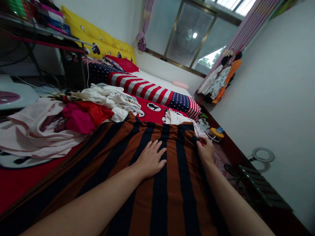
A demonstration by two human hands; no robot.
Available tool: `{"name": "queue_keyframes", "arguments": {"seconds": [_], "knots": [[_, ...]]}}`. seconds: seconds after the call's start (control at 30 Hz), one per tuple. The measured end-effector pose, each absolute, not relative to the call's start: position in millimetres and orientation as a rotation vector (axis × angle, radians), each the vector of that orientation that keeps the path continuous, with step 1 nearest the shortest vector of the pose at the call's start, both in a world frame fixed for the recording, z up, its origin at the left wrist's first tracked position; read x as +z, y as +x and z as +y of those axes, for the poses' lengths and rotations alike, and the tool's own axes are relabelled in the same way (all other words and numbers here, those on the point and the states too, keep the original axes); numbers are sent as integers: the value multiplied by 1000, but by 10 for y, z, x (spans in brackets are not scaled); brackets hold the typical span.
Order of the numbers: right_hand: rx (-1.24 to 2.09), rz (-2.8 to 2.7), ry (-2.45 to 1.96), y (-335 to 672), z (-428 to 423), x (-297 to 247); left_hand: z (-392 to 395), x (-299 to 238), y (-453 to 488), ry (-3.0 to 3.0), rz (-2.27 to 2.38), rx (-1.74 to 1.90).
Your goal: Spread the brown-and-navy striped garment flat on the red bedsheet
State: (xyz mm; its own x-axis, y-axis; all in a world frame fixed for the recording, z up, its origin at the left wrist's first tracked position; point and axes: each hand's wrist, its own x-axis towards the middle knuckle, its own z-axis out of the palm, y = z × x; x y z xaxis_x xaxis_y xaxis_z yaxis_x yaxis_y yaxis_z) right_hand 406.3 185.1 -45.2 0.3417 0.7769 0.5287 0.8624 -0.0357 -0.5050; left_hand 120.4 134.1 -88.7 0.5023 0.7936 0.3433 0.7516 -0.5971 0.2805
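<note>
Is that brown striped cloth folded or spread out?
Spread out: the cloth lies wide, its long stripes showing, with the left hand on top.

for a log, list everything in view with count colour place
striped cloth: 1, brown and navy, foreground
clothes pile: 1, white, pink, red, left
sheet: 1, red, beneath striped cloth
garment: 1, white, beyond striped cloth
flag-print bedding: 1, red, white, blue, behind
cushion: 1, yellow, back left
pillow: 1, pink, below window
window: 1, grey, back wall
curtains: 2, mauve, flanking window
hanging clothes: several, mixed, right
table: 1, dark, upper left
ring: 1, grey, lower right
left hand: 1, on striped cloth
right hand: 1, at cloth's edge
</note>
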Motion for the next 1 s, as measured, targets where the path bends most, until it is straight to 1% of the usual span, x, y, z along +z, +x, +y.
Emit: {"name": "queue_keyframes", "arguments": {"seconds": [0.1, 0.23, 0.3, 0.4, 0.53, 0.7, 0.8, 0.87, 1.0], "knots": [[-174, -1427, -2001, 4266, 1778, -463, 1340, -884, 1202, 2648, 1359, 669], [-106, -1523, -2369, 4427, 1765, -418, 1331, -880, 1191, 2656, 1355, 666], [-121, -1585, -2418, 4469, 1781, -390, 1327, -880, 1190, 2657, 1357, 666], [-195, -1592, -2380, 4545, 1834, -313, 1327, -885, 1192, 2661, 1356, 670], [-294, -1438, -2387, 4658, 1932, -205, 1329, -889, 1195, 2661, 1352, 666], [-265, -1363, -2297, 4555, 1979, -240, 1332, -886, 1194, 2654, 1345, 654], [-276, -1276, -2126, 4289, 1964, -296, 1332, -891, 1193, 2658, 1343, 663], [-223, -1272, -1983, 4023, 1935, -350, 1331, -892, 1191, 2663, 1348, 676], [106, -1494, -1766, 3350, 1795, -564, 1333, -870, 1174, 2656, 1329, 681]]}}
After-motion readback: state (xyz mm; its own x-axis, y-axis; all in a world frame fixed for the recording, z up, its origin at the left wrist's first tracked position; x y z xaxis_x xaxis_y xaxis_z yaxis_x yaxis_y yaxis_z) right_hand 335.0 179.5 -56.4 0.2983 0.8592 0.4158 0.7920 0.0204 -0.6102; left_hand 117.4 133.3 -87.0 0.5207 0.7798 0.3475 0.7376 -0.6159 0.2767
